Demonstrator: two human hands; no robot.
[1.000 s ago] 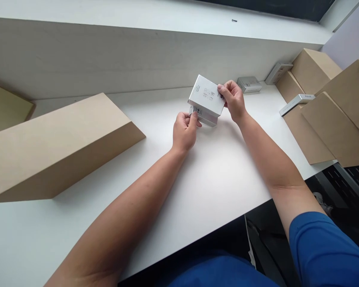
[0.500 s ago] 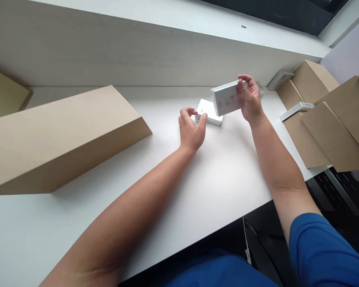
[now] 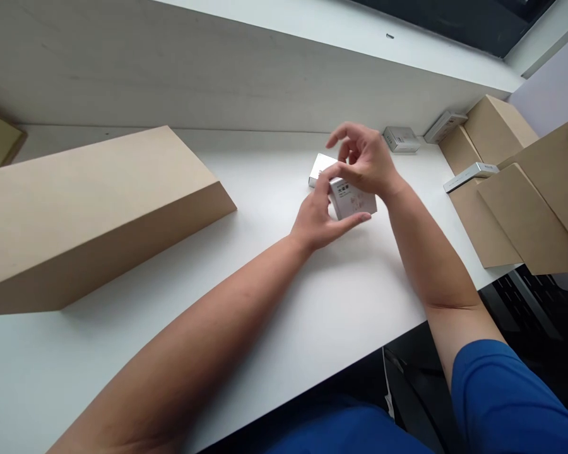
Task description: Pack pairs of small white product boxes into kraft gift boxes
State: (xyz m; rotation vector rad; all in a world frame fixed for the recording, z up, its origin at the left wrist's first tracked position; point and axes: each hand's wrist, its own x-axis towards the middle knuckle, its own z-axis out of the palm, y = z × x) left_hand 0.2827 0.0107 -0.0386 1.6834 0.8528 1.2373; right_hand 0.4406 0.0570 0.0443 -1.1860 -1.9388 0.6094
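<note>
My left hand [image 3: 318, 221] is closed around a small white box [image 3: 354, 200] with dark print on its front. The thumb lies along the box's lower edge, and the fingers are at its left and upper side. Over the top of the box is my right hand [image 3: 362, 157], its thumb near the upper edge, its index finger raised and apart, its other fingers curled. A second white box [image 3: 322, 168] lies on the table just behind, partly hidden by my hands.
On the white table [image 3: 260, 265] a large cardboard box [image 3: 108, 195] stands at left. A grey-white box [image 3: 401, 139] lies near the wall. At right are cardboard boxes [image 3: 525, 214], with a slim white box [image 3: 471, 176] on one and another grey-white box [image 3: 445, 127] behind.
The box my right hand held up has come down and toward me, into my left hand's grip. My left hand has left the box lying on the table. My right hand has moved left.
</note>
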